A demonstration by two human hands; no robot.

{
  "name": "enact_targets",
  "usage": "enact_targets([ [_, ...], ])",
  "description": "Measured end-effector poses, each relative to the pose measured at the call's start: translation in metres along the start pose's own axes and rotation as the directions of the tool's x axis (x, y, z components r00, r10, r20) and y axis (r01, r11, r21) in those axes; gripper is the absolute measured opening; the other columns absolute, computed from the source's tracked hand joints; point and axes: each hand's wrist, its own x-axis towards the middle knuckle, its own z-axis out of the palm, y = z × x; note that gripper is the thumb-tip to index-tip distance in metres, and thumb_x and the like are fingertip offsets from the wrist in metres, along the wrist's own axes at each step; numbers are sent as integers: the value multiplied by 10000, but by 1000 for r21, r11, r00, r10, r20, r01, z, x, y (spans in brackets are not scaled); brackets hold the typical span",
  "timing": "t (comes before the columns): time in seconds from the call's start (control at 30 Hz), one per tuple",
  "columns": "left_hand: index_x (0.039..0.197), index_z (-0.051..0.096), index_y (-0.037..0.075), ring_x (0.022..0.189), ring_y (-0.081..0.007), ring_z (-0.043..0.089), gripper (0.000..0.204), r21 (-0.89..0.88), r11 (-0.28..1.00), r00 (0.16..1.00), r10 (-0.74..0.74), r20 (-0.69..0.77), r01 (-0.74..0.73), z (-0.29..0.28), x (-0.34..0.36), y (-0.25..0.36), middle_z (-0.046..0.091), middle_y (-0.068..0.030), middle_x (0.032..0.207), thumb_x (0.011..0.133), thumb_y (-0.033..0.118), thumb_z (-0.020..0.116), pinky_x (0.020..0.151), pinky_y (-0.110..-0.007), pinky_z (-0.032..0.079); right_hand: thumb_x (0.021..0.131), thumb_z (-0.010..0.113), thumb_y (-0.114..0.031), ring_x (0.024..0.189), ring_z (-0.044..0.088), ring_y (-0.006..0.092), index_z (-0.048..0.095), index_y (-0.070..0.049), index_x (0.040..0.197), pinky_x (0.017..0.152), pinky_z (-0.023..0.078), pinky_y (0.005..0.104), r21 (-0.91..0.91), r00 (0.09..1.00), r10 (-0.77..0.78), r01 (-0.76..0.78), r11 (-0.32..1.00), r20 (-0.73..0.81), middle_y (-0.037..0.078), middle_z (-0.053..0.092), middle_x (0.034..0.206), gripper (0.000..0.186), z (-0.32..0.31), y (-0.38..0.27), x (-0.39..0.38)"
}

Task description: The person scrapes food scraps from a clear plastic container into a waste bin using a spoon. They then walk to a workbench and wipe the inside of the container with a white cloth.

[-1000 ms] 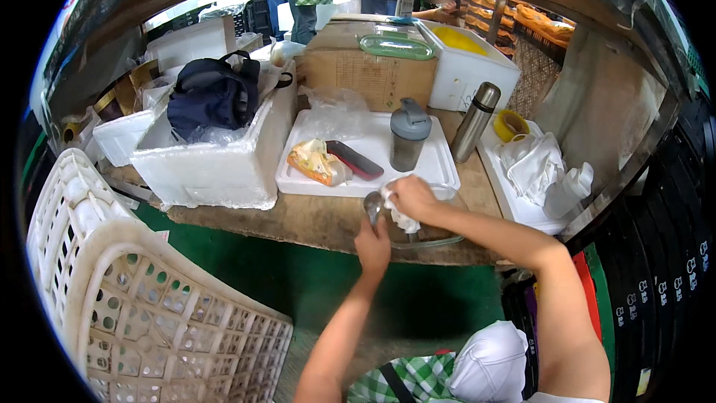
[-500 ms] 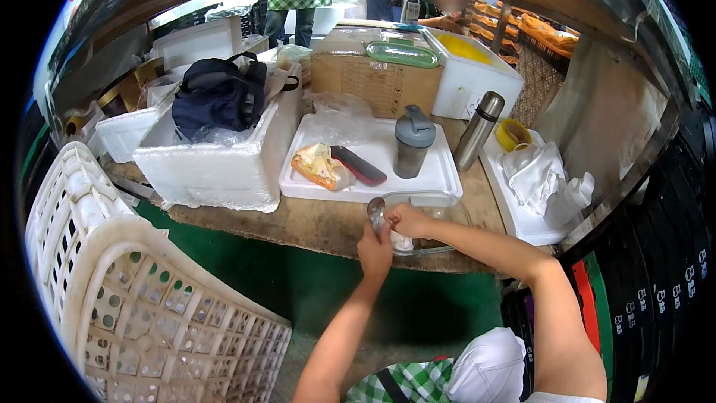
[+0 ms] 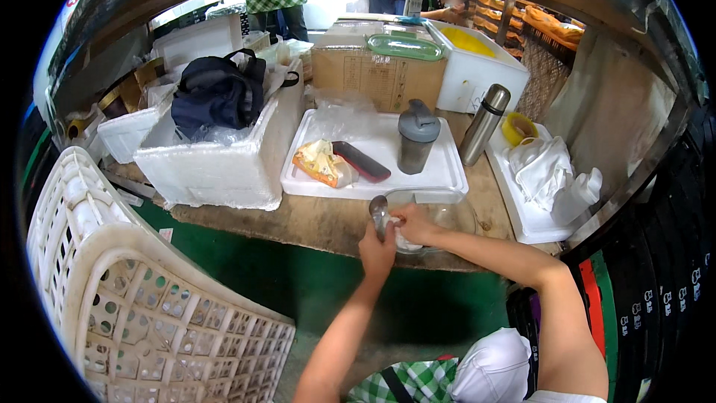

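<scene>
My left hand [image 3: 377, 249] is closed round a metal spoon [image 3: 379, 206], its bowl pointing up above the fingers. Against it, my right hand [image 3: 415, 224] has its fingers pinched together. Some white crumpled material [image 3: 403, 242] shows between and below the hands; whether the right fingers grip it is hidden. Both hands are over the left part of a clear glass container [image 3: 455, 218] at the table's front edge. Behind it, a white tray [image 3: 313, 188] holds a grey shaker bottle [image 3: 418, 138], a dark red-edged case [image 3: 361, 161] and a crumpled food wrapper [image 3: 322, 163].
A steel thermos [image 3: 485, 125] stands right of the tray, beside a smaller white tray [image 3: 520, 222] with tape, cloth and a white bottle. At left are a foam box [image 3: 216, 175] with a dark bag and a white plastic basket [image 3: 179, 306]. A cardboard box [image 3: 373, 78] stands behind.
The view has shifted slightly. My hands stay together at the spoon, and more of the white material shows between them. In the background, the person in a green checked apron appears further left.
</scene>
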Motion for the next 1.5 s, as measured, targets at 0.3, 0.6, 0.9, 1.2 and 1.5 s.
enact_targets([
  [0.3, 698, 458, -13, 491, -339, 500, 265, -3, 1000, 998, 20, -52, -20, -3, 6, 4, 487, -154, 517, 780, 227, 536, 474, -408, 375, 598, 579, -46, 761, 566, 282, 538, -45, 892, 640, 468, 355, -672, 999, -23, 37, 740, 30, 138, 573, 844, 297, -79, 20, -7],
  [0.6, 696, 455, -9, 557, -372, 519, 163, 50, 999, 1000, -3, -7, 3, 0, 4, 5, 513, -178, 565, 714, 125, 547, 511, -417, 398, 676, 497, -69, 704, 571, 294, 578, -42, 857, 613, 454, 381, -599, 923, -147, 347, 722, 357, 125, 588, 782, 200, -46, 65, -17],
  [0.9, 714, 457, -8, 614, -398, 520, 114, 70, 997, 998, -11, -70, 16, 4, 3, 10, 521, -208, 602, 726, 92, 511, 543, -440, 403, 661, 579, -155, 673, 578, 280, 609, -36, 751, 599, 447, 364, -523, 847, 173, 139, 841, 503, 151, 593, 696, 152, -61, 24, -28],
  [1.2, 729, 447, -18, 583, -407, 503, 108, 56, 994, 994, 91, 52, -94, -7, -1, 7, 494, -220, 573, 738, 75, 501, 509, -448, 382, 726, 563, -142, 529, 495, 145, 614, -43, 820, 523, 395, 301, 123, 901, 361, -397, 909, 242, 81, 574, 605, 145, -59, 43, -43],
  [1.5, 742, 431, -17, 574, -403, 495, 84, 52, 975, 973, 213, 85, -217, -4, -14, 14, 490, -221, 585, 750, 51, 480, 499, -423, 380, 763, 528, -133, 732, 551, 202, 560, 22, 910, 662, 416, 306, -26, 981, -184, 186, 982, 69, 152, 595, 818, 216, -99, 22, 52],
])
